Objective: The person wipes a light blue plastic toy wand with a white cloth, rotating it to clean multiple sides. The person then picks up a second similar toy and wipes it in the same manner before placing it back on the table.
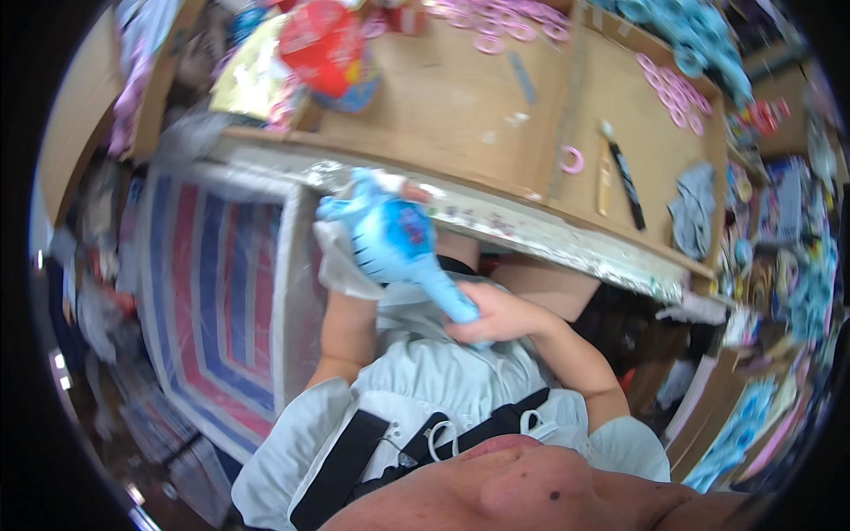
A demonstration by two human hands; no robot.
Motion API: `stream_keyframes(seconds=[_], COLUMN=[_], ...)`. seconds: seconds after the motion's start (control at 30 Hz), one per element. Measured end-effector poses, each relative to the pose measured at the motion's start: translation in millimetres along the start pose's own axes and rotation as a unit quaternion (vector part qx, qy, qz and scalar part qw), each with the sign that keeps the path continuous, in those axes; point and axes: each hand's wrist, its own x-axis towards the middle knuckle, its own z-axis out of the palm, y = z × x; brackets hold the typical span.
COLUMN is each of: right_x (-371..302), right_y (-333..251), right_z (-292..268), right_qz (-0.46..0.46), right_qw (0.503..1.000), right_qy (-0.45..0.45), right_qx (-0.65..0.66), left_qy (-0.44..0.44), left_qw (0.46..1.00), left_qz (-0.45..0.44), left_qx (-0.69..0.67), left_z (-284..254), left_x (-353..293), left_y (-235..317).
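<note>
A light blue toy (pixel 392 232) with a rounded, patterned head, dark stripes on its side and a narrow stem slants across my lap. My right hand (pixel 501 313) is closed around the lower end of the stem. At the head end, my left hand (pixel 348 265), in a whitish glove or covering, supports the toy from behind. Bare fingertips (pixel 414 192) show past its far side; the toy hides the rest of that hand. Some blur softens the toy's details.
A shallow cardboard-walled work tray (pixel 443 97) lies ahead, holding pink rings (pixel 677 93), a black marker (pixel 625 186), a wooden-handled brush (pixel 604 168) and a grey cloth (pixel 693 211). Red packaging (pixel 323 49) stands far left. A striped, plastic-lined container (pixel 212 292) sits at my left.
</note>
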Motion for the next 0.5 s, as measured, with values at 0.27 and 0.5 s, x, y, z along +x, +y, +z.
stream_keyframes(seconds=[0.27,0.5], right_x=[-6,-6], right_y=[-17,-19], right_z=[9,23], right_qz=[0.074,0.067], right_qw=[0.943,0.959], right_qy=[-0.006,0.137], right_qx=[0.323,0.239], left_qy=[-0.103,0.062], left_qw=[0.871,0.900], left_qz=[-0.023,-0.070], left_qx=[-0.479,-0.425], left_z=[32,71], left_x=[35,25], left_y=[-12,-17])
